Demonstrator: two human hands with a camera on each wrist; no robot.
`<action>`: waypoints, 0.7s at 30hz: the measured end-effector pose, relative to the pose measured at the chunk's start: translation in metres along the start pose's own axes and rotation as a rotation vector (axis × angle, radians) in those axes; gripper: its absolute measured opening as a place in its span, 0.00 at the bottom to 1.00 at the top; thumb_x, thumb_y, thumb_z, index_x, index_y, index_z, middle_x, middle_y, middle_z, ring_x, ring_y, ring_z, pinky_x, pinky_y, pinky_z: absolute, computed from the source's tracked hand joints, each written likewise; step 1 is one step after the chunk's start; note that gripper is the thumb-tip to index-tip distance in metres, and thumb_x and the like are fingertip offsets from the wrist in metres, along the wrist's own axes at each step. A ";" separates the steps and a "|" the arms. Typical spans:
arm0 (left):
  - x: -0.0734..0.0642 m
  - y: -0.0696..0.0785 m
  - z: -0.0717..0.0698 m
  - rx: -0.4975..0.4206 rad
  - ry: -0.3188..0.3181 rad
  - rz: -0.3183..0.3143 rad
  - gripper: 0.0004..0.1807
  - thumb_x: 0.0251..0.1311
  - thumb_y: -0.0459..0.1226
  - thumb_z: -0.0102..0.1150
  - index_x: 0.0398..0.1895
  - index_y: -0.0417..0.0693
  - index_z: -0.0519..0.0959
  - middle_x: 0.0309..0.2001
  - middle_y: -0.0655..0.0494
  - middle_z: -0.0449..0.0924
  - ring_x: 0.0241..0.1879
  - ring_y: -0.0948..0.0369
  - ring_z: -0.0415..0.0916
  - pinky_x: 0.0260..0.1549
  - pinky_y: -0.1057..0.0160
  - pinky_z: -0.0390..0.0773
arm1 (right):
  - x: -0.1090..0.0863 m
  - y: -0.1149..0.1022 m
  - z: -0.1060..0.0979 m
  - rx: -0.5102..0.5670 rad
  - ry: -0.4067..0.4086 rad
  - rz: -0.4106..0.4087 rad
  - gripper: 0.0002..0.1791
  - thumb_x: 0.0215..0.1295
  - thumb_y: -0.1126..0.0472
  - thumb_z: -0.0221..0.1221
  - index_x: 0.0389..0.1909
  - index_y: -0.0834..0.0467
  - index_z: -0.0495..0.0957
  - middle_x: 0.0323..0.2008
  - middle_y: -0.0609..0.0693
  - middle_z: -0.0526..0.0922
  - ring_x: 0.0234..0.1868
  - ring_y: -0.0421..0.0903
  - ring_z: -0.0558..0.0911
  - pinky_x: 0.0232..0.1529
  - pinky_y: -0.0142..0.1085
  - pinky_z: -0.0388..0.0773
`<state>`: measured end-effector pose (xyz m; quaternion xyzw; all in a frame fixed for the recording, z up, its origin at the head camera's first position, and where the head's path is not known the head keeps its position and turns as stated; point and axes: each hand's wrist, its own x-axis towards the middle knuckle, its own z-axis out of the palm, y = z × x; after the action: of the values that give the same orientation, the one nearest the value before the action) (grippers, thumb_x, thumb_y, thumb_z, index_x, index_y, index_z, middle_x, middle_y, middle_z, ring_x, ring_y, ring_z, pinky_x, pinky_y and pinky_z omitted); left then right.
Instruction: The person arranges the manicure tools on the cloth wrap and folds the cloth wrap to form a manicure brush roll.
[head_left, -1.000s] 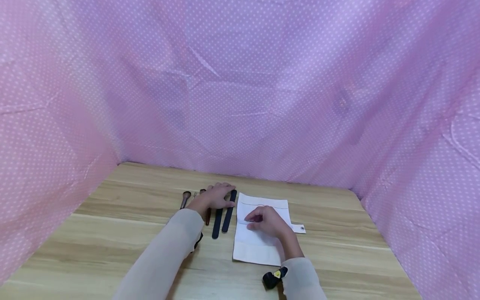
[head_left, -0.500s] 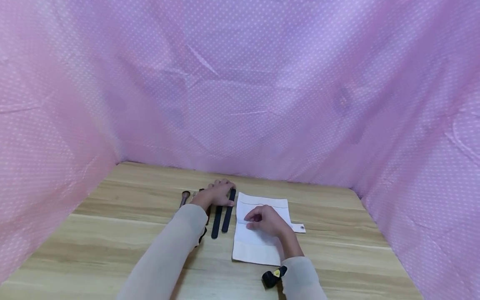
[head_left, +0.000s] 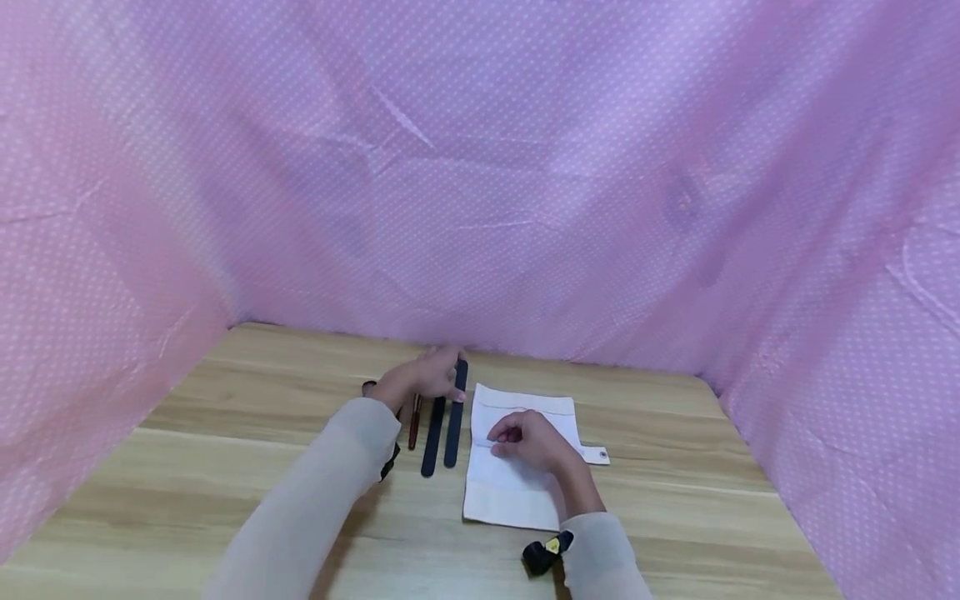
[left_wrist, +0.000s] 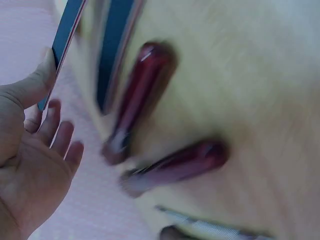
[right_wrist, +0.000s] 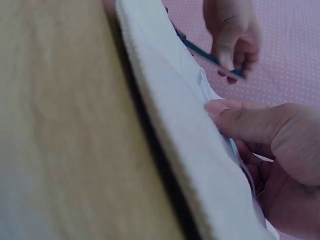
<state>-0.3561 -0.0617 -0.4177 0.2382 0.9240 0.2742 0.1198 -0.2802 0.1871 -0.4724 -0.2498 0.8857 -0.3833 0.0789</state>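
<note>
My left hand (head_left: 433,373) is at the back of the table, pinching the far end of a dark nail file (head_left: 455,425) between thumb and fingers. In the left wrist view the file (left_wrist: 64,40) shows a thin reddish line along its edge. A second nail file (head_left: 433,437) lies just left of it. My right hand (head_left: 534,443) is over the white fabric pouch (head_left: 510,504), which lies unfolded with a snap tab at its right. In the right wrist view, the thumb and fingers of that hand (right_wrist: 280,135) pinch a layer of the white fabric (right_wrist: 175,115).
Left of the files lie brushes with glossy red handles, one (left_wrist: 142,95) nearer the files and another (left_wrist: 185,165) beyond it. A slim metal tool (left_wrist: 215,227) with a textured grip is beside them. Pink dotted cloth (head_left: 480,208) walls in the wooden table (head_left: 225,467).
My left hand has moved toward the back of the table, and the nail file it holds has shifted the same way. The right hand has stayed in place on the pouch.
</note>
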 end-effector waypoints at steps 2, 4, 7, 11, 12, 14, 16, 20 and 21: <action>-0.001 0.003 -0.007 -0.065 -0.013 0.020 0.35 0.65 0.40 0.70 0.69 0.41 0.63 0.51 0.46 0.76 0.58 0.48 0.70 0.61 0.48 0.71 | 0.000 0.000 0.000 0.001 0.001 0.003 0.05 0.63 0.65 0.70 0.38 0.52 0.88 0.31 0.41 0.82 0.35 0.38 0.78 0.39 0.31 0.76; -0.001 0.003 -0.013 -0.139 -0.037 0.048 0.30 0.68 0.36 0.66 0.67 0.40 0.62 0.52 0.45 0.72 0.55 0.50 0.70 0.56 0.50 0.73 | 0.000 0.000 0.000 0.006 0.000 0.002 0.05 0.63 0.65 0.70 0.38 0.53 0.88 0.31 0.41 0.82 0.35 0.38 0.78 0.39 0.31 0.76; -0.004 0.004 -0.020 -0.260 -0.059 0.072 0.24 0.71 0.32 0.60 0.65 0.40 0.64 0.53 0.45 0.70 0.53 0.52 0.72 0.52 0.54 0.76 | 0.000 0.000 0.000 0.016 -0.002 0.008 0.05 0.64 0.64 0.70 0.39 0.53 0.88 0.31 0.42 0.82 0.35 0.39 0.77 0.39 0.31 0.76; -0.008 0.007 -0.026 -0.517 -0.075 0.061 0.20 0.72 0.26 0.53 0.63 0.40 0.64 0.54 0.43 0.69 0.50 0.51 0.77 0.55 0.49 0.80 | 0.000 0.000 0.002 0.020 0.005 0.014 0.04 0.64 0.64 0.70 0.38 0.53 0.88 0.31 0.42 0.81 0.35 0.40 0.77 0.39 0.31 0.75; -0.008 0.007 -0.027 -0.574 -0.073 0.060 0.19 0.72 0.25 0.52 0.63 0.40 0.64 0.54 0.42 0.69 0.49 0.50 0.79 0.55 0.47 0.80 | 0.000 0.000 0.002 0.021 0.007 0.013 0.04 0.63 0.64 0.70 0.38 0.53 0.88 0.31 0.42 0.81 0.35 0.40 0.77 0.38 0.31 0.75; -0.006 0.007 -0.030 -0.686 -0.070 0.062 0.20 0.72 0.24 0.52 0.63 0.39 0.63 0.55 0.40 0.68 0.47 0.48 0.80 0.56 0.44 0.80 | 0.000 0.001 0.002 0.020 0.008 0.018 0.04 0.64 0.64 0.70 0.38 0.52 0.88 0.31 0.41 0.81 0.35 0.40 0.77 0.38 0.31 0.75; -0.003 0.008 -0.033 -0.751 -0.055 0.082 0.20 0.71 0.23 0.52 0.62 0.38 0.63 0.55 0.39 0.69 0.47 0.48 0.80 0.54 0.45 0.81 | 0.000 0.001 0.001 0.019 0.008 0.021 0.04 0.64 0.64 0.70 0.37 0.52 0.88 0.31 0.41 0.81 0.35 0.40 0.77 0.38 0.31 0.75; 0.003 0.013 -0.038 -0.825 -0.001 0.101 0.20 0.71 0.25 0.54 0.62 0.38 0.63 0.54 0.39 0.70 0.48 0.50 0.78 0.52 0.49 0.83 | 0.001 0.001 0.000 0.018 0.005 0.038 0.04 0.64 0.64 0.70 0.37 0.51 0.88 0.31 0.42 0.81 0.35 0.40 0.77 0.38 0.31 0.75; 0.005 0.014 -0.039 -0.840 0.021 0.100 0.19 0.71 0.25 0.55 0.62 0.39 0.64 0.54 0.39 0.71 0.47 0.50 0.78 0.51 0.50 0.83 | 0.001 0.000 0.000 0.018 0.004 0.043 0.04 0.64 0.64 0.70 0.37 0.51 0.88 0.31 0.42 0.81 0.35 0.40 0.77 0.39 0.32 0.75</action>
<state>-0.3687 -0.0661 -0.3785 0.2102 0.7203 0.6350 0.1836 -0.2813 0.1864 -0.4725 -0.2292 0.8875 -0.3900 0.0878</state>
